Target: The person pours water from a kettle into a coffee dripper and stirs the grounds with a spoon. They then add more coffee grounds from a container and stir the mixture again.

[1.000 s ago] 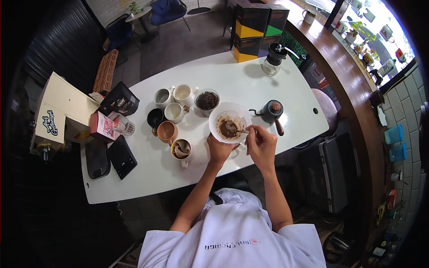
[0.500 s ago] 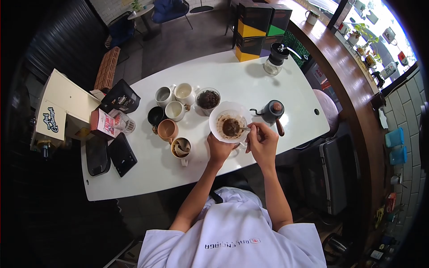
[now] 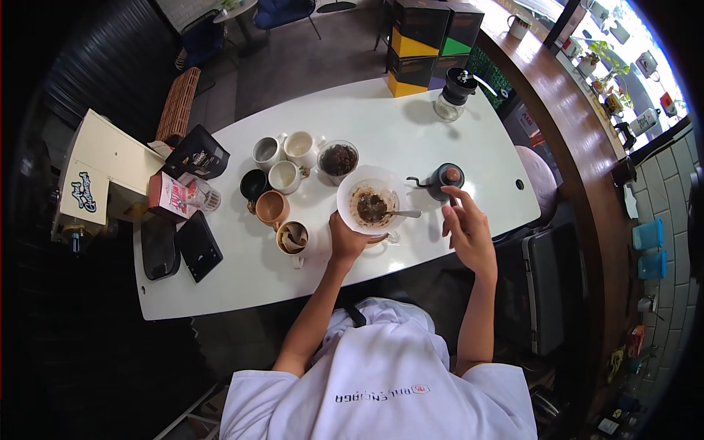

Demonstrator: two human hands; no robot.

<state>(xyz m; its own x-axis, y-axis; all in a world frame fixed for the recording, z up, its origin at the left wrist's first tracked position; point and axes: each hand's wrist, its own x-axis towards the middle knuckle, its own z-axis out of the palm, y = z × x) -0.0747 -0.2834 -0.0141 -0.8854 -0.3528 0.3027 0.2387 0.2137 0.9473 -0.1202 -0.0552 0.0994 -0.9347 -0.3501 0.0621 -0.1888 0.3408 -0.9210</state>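
Observation:
My left hand (image 3: 346,238) is wrapped round a coffee dripper lined with a white paper filter (image 3: 343,199), near the table's front edge. Wet coffee grounds (image 3: 369,208) lie in the filter, and a spoon (image 3: 403,213) rests in them, its handle pointing right over the rim. My right hand (image 3: 473,238) is open, fingers apart and partly stretched out, right at the dark gooseneck kettle (image 3: 445,178). It covers the kettle's handle in this view. Left of the dripper stands a clear cup of dark grounds (image 3: 338,160).
Several mugs, including a brown one (image 3: 272,208) and one with a used filter (image 3: 293,237), cluster on the white table (image 3: 242,286). A coffee grinder (image 3: 455,95) stands at the back right. A tablet (image 3: 199,246) and a black bag (image 3: 198,154) lie leftward.
My right hand has let go of the spoon, leaving it in the filter, and moved right to the kettle. My left hand and the dripper have shifted slightly left.

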